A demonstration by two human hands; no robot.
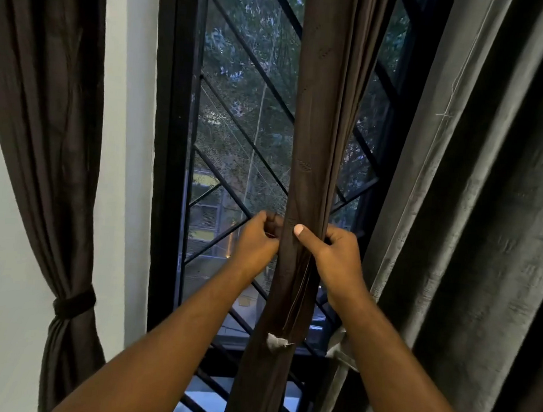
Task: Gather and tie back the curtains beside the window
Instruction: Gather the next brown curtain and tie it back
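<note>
Head camera shows me the brown curtain (318, 128) bunched into a narrow column before the window (239, 105). My right hand (337, 259) wraps it, thumb pressed across the front; my left hand (256, 240), fingers curled tight, pinches fabric at its left edge
</note>
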